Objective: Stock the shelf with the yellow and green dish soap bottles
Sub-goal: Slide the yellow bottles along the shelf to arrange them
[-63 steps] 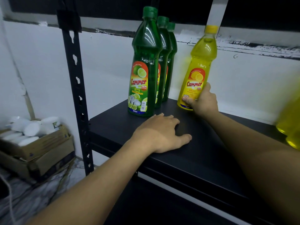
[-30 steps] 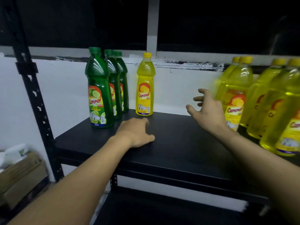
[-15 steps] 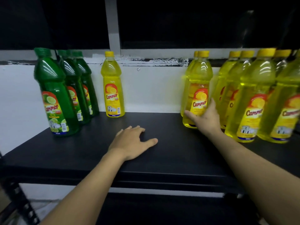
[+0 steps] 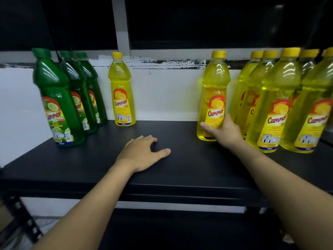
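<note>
Right hand [image 4: 226, 134]: wrapped around the lower body of one yellow bottle [image 4: 214, 94], thumb across the front under the label and the other fingers behind it. The bottle is upright, leaning slightly. Whether its base rests on the shelf [image 4: 180, 177] or sits just clear of it cannot be told from this angle.

Left hand [image 4: 142, 153]: holds nothing. It lies palm down on the black shelf, fingers relaxed and thumb spread toward the right hand. The two hands are well apart.

Stock to the outer side of the right hand: a cluster of yellow bottles [image 4: 275, 109], standing upright and close together just beside the held bottle. The exact count is unclear because the bottles overlap and run off the frame edge.

Stock beyond the left hand, toward the wall [image 4: 162, 98]: a single yellow bottle [image 4: 121, 94], upright at the back of the shelf, label facing forward.

Stock to the outer side of the left hand: three green bottles [image 4: 55, 105] in a file running front to back, the nearest one largest in view. The rearmost stands near the single yellow bottle, not touching it.

The shelf between the single yellow bottle and the held bottle carries only the left hand.
</note>
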`<state>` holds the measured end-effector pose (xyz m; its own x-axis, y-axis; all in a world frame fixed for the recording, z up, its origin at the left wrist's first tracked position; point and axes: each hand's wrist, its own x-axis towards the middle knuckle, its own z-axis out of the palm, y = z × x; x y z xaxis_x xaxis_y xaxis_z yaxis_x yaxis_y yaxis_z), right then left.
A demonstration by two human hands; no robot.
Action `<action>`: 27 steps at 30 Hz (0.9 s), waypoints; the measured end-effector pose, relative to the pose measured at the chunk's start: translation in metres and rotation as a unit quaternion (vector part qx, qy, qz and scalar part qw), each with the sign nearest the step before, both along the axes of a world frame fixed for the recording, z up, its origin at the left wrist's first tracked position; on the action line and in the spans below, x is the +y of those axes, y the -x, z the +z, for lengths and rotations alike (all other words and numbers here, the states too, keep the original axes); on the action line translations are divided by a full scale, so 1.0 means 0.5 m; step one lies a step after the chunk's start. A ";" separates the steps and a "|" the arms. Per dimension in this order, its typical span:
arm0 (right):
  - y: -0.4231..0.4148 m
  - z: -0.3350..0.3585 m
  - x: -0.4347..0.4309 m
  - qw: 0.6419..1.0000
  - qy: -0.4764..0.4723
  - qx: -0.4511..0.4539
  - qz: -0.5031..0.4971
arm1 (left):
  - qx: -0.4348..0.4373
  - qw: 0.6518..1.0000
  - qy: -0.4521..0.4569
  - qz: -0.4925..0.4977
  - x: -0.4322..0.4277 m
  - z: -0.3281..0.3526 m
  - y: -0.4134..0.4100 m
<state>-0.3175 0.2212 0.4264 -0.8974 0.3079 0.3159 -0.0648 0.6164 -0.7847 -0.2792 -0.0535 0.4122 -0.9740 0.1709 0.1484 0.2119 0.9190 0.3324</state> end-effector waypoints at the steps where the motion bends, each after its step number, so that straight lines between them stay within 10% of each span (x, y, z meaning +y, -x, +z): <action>1: -0.008 -0.001 -0.004 1.000 0.003 0.001 0.010 | 0.002 1.000 -0.004 -0.001 -0.001 0.001 -0.001; 7: -0.042 -0.012 -0.050 0.993 0.039 0.006 0.112 | 0.101 0.988 -0.110 -0.038 -0.003 0.009 -0.020; 12: -0.064 -0.013 -0.112 0.974 0.050 -0.013 0.222 | 0.062 0.909 -0.412 -0.033 -0.016 0.035 -0.037; 27: -0.035 -0.014 -0.326 0.951 -0.002 0.017 0.309 | 0.097 0.898 -0.428 -0.020 -0.119 0.032 -0.021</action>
<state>-0.2999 0.0581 0.4192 -0.8959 -0.2758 0.3482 -0.4408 0.4555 -0.7734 -0.2688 -0.1130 0.4282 -0.9115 -0.0530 0.4079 0.3686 0.3350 0.8671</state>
